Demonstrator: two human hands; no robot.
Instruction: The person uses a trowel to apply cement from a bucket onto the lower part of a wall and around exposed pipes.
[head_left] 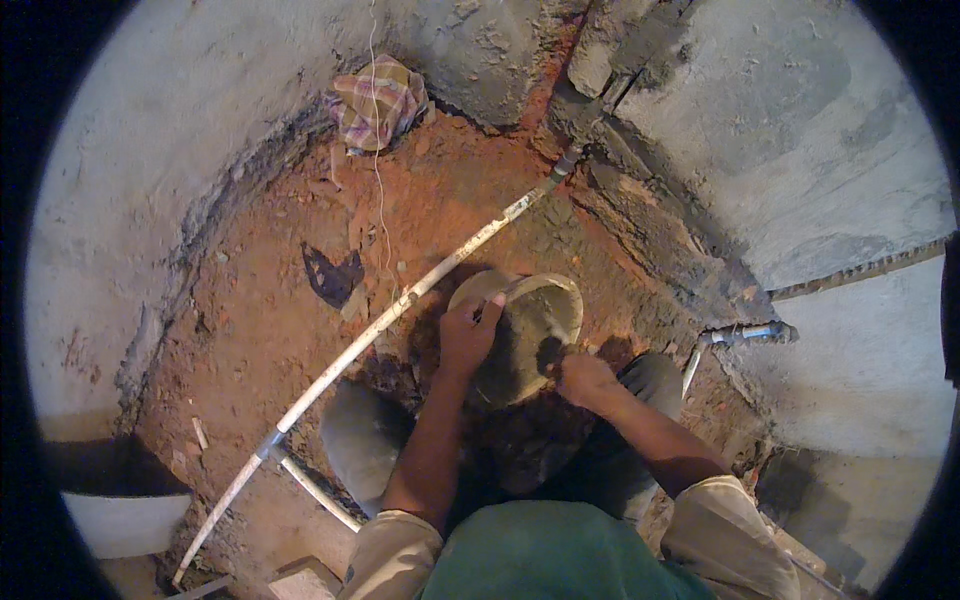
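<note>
A shallow mud-stained round pan with grey material inside sits between my bent knees, on reddish earth. My left hand is closed on the upper left of its rim, thumb uppermost. At the pan's lower right, my right hand has its fingers curled beside a dark shape inside; what they hold is unclear. Just beyond the pan, a long white pipe crosses diagonally, with a branch at a grey tee joint.
Rough grey walls surround the dirt. A checked cloth bundle lies at the top, and a dark scrap left of centre. A short blue-jointed pipe is at the right. A white curved basin stands lower left.
</note>
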